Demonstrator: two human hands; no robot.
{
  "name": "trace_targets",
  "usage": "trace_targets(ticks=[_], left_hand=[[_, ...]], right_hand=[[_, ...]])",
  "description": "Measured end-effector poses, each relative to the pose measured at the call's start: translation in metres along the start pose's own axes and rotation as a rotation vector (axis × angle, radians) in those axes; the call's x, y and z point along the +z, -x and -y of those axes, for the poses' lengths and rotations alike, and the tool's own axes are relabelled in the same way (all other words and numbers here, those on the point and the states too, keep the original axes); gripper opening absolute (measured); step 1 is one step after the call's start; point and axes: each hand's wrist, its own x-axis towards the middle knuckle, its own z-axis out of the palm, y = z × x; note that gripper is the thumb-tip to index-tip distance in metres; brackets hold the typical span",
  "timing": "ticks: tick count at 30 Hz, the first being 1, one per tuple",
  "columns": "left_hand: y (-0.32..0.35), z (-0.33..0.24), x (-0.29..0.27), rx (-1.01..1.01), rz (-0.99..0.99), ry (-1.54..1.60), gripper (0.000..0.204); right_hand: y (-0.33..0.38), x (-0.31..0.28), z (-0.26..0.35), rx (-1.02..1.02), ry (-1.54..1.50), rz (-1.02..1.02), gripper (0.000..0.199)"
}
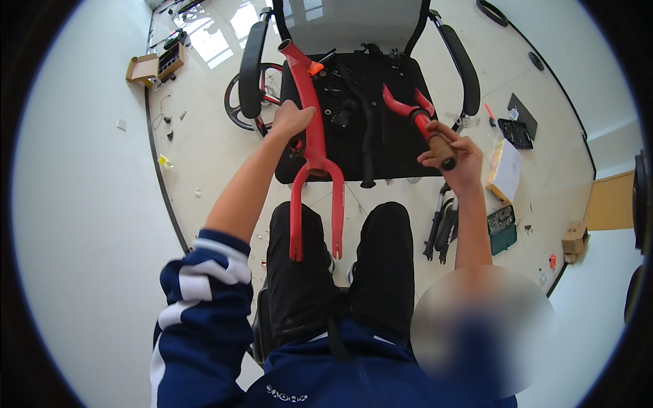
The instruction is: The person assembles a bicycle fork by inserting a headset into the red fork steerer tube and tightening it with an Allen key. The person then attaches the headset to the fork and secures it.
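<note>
A small red bicycle frame (314,139) lies over the front of the black chair seat (401,153). Its tube points away from me, and its two-pronged end reaches over my left knee. My left hand (291,120) is closed around the main tube. On the right, my right hand (465,160) grips a red bicycle fork (401,105) by its brownish steerer tube. The fork's two short red legs point away over the seat. Between them on the seat lie a long black tube-like part (367,136), a dark part (344,115) and scattered small hardware.
Armrests (252,71) flank the seat. A spoked wheel (233,102) stands behind the left one. On the floor are an open cardboard box (141,69), a black fork-like part (442,228), a green toolbox (503,238), a white-topped box (505,170) and a black case (515,134).
</note>
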Motion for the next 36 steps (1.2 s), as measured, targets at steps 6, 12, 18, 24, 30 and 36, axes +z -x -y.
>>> trace_targets(ticks=[6, 12, 18, 24, 30, 36], left_hand=[[-0.064, 0.003, 0.024, -0.217, 0.151, 0.053, 0.077], [-0.112, 0.006, 0.043, -0.3, -0.052, 0.254, 0.074], [-0.113, -0.004, 0.054, -0.424, -0.073, 0.509, 0.072], [-0.081, -0.016, 0.037, -0.279, -0.027, 0.694, 0.036], [-0.01, -0.092, -0.06, -0.195, 0.136, 0.948, 0.034], [0.051, -0.128, -0.15, 0.085, 0.249, 1.063, 0.028]], right_hand=[[0.007, 0.003, 0.038, -0.323, 0.336, -0.137, 0.038], [-0.059, 0.006, 0.06, -0.51, 0.639, -0.422, 0.025], [-0.117, -0.021, 0.016, -0.661, 1.144, -0.475, 0.04], [-0.117, -0.016, -0.008, -0.523, 0.831, -0.501, 0.043], [-0.127, -0.022, -0.016, -0.593, 1.042, -0.498, 0.038], [-0.099, 0.014, 0.036, -0.744, 0.92, -0.616, 0.036]])
